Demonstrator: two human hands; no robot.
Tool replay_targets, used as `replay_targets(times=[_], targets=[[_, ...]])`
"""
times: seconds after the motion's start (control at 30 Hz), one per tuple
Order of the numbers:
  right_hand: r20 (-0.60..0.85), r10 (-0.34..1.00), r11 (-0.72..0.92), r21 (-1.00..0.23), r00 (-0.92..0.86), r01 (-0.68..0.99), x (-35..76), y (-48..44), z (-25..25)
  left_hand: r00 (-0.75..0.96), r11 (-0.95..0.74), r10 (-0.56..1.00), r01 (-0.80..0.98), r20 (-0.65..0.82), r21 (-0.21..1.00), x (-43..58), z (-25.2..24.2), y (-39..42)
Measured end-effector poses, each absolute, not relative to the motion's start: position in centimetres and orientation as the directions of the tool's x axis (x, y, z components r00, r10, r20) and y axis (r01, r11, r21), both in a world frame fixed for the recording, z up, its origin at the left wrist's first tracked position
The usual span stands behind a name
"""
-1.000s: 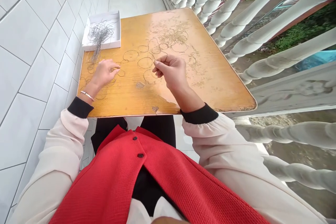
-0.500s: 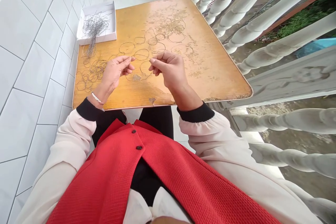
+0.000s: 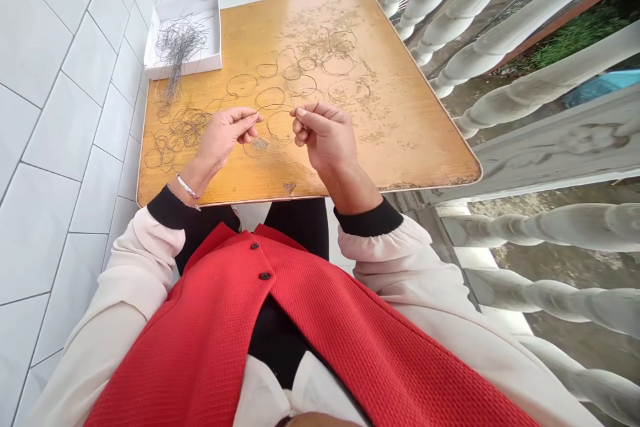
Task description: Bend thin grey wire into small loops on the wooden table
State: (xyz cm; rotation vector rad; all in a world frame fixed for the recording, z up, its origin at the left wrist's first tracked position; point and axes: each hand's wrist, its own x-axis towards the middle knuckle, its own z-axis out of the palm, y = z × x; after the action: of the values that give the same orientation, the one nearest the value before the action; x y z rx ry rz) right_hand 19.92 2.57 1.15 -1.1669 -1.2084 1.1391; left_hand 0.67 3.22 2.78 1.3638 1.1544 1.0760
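Above the near part of the wooden table (image 3: 400,140), my left hand (image 3: 227,137) pinches a thin wire (image 3: 275,107) between thumb and fingertips. The wire spans the gap to my right hand (image 3: 327,133), whose thumb and forefinger are closed at its other end. It is so fine that parts of it blend with the table. Beyond my hands lie several thin wire rings (image 3: 270,98), some overlapping. A tangled heap of wire loops (image 3: 187,125) lies to the left of my left hand.
A white open box (image 3: 213,60) at the table's far left holds a bundle of dark thin wires (image 3: 180,47) that spills over its front edge. A tiled wall (image 3: 60,113) runs along the left. White balusters (image 3: 475,33) line the right side.
My right hand has shifted slightly to the right, widening the gap between my hands. The wire between them shows more plainly. The view has tilted a little.
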Motion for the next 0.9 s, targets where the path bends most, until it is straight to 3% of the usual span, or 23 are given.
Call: replay_targets(times=[0.17,0.4,0.7,0.9], targets=[[0.021,1.0,0.021,-0.999,0.007,-0.045,20.0,2.6,1.2,0.152,-0.025,0.988,0.08,0.013,0.996,0.6,3.0,3.0],[0.008,0.999,0.003,-0.993,-0.04,-0.118,19.1,1.6,0.6,0.036,-0.017,0.999,0.026,0.016,1.0,1.9,2.9,3.5],[-0.047,0.999,-0.04,-0.961,0.019,-0.274,19.7,1.2,-0.7,0.114,-0.014,0.994,0.101,0.003,0.995,1.9,2.4,1.9],[-0.103,0.994,-0.112,-0.957,-0.047,-0.269,19.7,0.8,-0.9,0.073,0.095,0.993,-0.109,-0.087,0.989,3.3,1.4,2.5]])
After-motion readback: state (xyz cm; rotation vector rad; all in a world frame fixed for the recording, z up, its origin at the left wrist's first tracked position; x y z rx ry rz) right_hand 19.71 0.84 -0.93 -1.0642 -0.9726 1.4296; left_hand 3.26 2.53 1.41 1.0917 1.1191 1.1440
